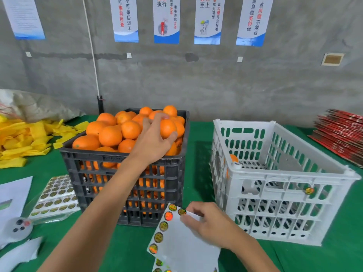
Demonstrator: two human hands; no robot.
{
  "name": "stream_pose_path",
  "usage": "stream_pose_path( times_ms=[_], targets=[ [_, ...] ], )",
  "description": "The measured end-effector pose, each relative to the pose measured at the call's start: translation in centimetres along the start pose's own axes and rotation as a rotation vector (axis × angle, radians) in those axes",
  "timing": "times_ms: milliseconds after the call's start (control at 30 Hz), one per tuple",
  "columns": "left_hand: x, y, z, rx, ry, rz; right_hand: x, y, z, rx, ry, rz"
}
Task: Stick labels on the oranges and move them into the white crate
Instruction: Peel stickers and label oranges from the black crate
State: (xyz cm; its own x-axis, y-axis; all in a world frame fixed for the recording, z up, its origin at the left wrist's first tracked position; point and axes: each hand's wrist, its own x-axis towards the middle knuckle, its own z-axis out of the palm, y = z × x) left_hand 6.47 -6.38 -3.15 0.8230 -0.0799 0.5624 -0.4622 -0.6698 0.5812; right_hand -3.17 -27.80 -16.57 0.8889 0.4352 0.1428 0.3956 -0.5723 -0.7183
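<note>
Two crates: left fingers (165,116) grip an orange (167,128); right fingers (191,210) pinch label sheet (176,244).

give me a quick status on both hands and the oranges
Left hand grips orange in black crate. Right hand pinches label sheet. White crate unobstructed.

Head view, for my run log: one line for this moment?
left hand grips orange in black crate | right hand pinches label sheet

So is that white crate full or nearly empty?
Nearly empty: through the white crate slots only one orange shows, and bare floor.
</note>
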Motion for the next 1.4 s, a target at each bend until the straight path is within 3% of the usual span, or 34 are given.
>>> stream_pose_path(
  times_ms=[200, 300, 500, 767, 1000, 1200, 1400],
  targets=[
    [-0.2, 0.5, -0.4, -0.113, 0.011, -0.079, -0.1, -5.5, -4.5, 0.18, 0.223, -0.19],
    [-0.2, 1.1, -1.0, -0.179, -0.028, -0.136, 1.2, -7.3, -6.5, 0.301, 0.282, -0.21],
    [0.4, 0.5, -1.4, -0.374, -0.077, -0.181, 4.3, -8.9, -7.8, 0.294, 0.485, -0.21],
    [0.9, 0.8, -2.4, -0.727, -0.209, -0.095, 6.2, -8.1, -7.8, 0.249, 0.534, -0.195],
    [0.9, 2.8, -0.9, -0.315, -0.226, 0.335, 5.1, -6.7, -8.8, 0.022, 0.668, -0.177],
    [-1.1, 2.5, 1.0, -0.18, -0.076, 0.414, 4.2, -7.7, -8.9, -0.399, 0.712, -0.109],
    [-1.9, 2.3, 1.4, -0.117, -0.002, 0.46, 4.0, -7.7, -8.7, -0.365, 0.696, -0.083]
  ],
)
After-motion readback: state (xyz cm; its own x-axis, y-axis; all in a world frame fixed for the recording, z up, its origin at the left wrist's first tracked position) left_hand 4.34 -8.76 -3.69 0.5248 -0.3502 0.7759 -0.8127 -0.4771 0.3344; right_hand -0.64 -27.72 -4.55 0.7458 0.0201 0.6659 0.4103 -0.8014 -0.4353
